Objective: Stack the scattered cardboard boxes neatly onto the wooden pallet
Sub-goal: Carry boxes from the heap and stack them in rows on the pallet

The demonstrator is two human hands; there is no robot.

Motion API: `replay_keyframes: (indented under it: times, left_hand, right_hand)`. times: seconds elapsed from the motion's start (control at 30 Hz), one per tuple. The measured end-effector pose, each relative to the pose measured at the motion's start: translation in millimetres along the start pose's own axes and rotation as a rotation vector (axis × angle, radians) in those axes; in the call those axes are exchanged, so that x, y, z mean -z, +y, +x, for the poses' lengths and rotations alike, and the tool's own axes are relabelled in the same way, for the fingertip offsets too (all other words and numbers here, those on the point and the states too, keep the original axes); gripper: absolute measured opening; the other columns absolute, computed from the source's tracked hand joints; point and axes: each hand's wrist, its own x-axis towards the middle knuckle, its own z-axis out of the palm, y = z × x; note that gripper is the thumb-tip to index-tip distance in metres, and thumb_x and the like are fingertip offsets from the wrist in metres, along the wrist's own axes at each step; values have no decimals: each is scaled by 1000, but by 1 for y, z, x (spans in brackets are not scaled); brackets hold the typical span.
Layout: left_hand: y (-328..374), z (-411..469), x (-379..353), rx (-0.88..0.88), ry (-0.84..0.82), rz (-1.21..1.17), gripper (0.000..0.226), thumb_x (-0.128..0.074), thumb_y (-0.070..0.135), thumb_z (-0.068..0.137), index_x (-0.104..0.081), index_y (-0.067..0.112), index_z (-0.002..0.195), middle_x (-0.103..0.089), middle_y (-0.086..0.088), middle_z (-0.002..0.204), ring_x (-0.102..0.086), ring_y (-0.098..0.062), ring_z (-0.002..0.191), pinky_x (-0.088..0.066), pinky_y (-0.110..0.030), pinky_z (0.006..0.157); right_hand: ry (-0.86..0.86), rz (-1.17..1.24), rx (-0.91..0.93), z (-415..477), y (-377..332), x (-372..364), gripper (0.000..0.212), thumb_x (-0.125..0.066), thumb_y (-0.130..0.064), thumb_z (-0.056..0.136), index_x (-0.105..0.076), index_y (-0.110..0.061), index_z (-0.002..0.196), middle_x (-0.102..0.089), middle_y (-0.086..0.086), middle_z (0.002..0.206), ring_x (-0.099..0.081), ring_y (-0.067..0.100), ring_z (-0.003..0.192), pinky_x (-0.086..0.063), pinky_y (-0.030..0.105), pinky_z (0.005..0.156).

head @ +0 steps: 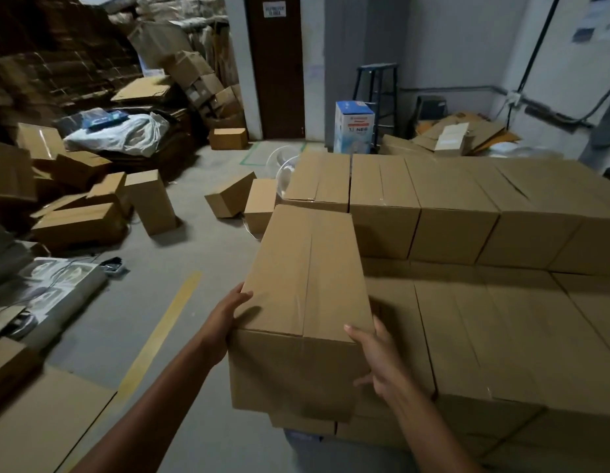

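Observation:
I hold a long brown cardboard box (303,288) at the near left corner of the stack of boxes (501,322). My left hand (228,315) grips its left side near the top edge. On its near right corner my right hand (375,360) holds it, thumb on top and fingers down the front face. A higher row of boxes (450,206) lies behind it. The pallet under the stack is hidden. Scattered boxes (150,199) lie on the floor at the left, one more box (228,196) tipped over farther back.
A heap of flattened cardboard (58,70) fills the far left. A yellow floor line (160,329) runs beside the stack. A blue and white carton (353,131) and a dark stool (378,87) stand by the brown door (276,63). Flat cardboard (30,421) lies at the near left.

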Motion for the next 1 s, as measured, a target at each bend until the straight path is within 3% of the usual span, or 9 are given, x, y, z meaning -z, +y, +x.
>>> replay_keyframes:
  times: [0.1, 0.3, 0.4, 0.53, 0.77, 0.9, 1.0]
  left_hand:
    - [0, 33, 12, 14, -3, 24, 36, -50, 38, 101, -51, 38, 137, -55, 9, 122, -53, -17, 111, -39, -40, 104]
    - [-3, 92, 29, 42, -70, -10, 44, -61, 47, 89, -53, 46, 132, -58, 5, 130, -55, -27, 120, -46, -42, 95]
    - [-13, 120, 40, 81, -54, -66, 37, -59, 40, 88, -57, 47, 124, -59, 4, 130, -56, -30, 119, -48, -41, 87]
    - [-30, 153, 49, 132, -36, -78, 32, -50, 32, 97, -57, 45, 125, -57, 7, 131, -54, -28, 122, -48, -41, 91]
    - [-44, 185, 47, 179, -108, -62, 36, -42, 36, 103, -49, 38, 138, -58, 4, 132, -57, -28, 122, -52, -40, 90]
    - [-51, 196, 51, 168, -179, -45, 48, -43, 51, 101, -48, 33, 146, -61, -4, 137, -59, -30, 123, -50, -50, 102]
    - [-51, 196, 51, 159, -210, -55, 52, -42, 57, 100, -51, 29, 143, -64, -3, 135, -61, -26, 123, -50, -47, 104]
  right_hand:
    - [-2, 20, -23, 22, -4, -17, 85, -71, -34, 93, -18, -36, 160, -33, 5, 161, -39, 38, 140, -44, 71, 97]
    - [11, 33, -30, 83, -9, -41, 90, -74, -28, 90, -18, -37, 160, -32, 3, 161, -37, 36, 143, -37, 71, 104]
    - [-3, -38, -22, 113, -11, -50, 88, -74, -22, 90, -19, -29, 158, -40, 7, 156, -44, 32, 138, -38, 56, 109]
    - [38, -119, -56, 140, -11, -62, 81, -69, -31, 94, -19, -22, 156, -38, 9, 156, -46, 29, 135, -44, 42, 104]
    - [250, -239, -105, 160, -1, -84, 80, -62, -44, 97, -15, -20, 158, -30, 12, 160, -44, 34, 137, -47, 44, 101]
    - [321, -381, -109, 164, -3, -92, 76, -58, -47, 98, -20, -18, 157, -39, 15, 154, -49, 36, 130, -49, 42, 94]
    - [359, -465, -94, 163, -3, -94, 74, -57, -47, 98, -24, -16, 156, -41, 14, 153, -49, 35, 131, -49, 42, 97]
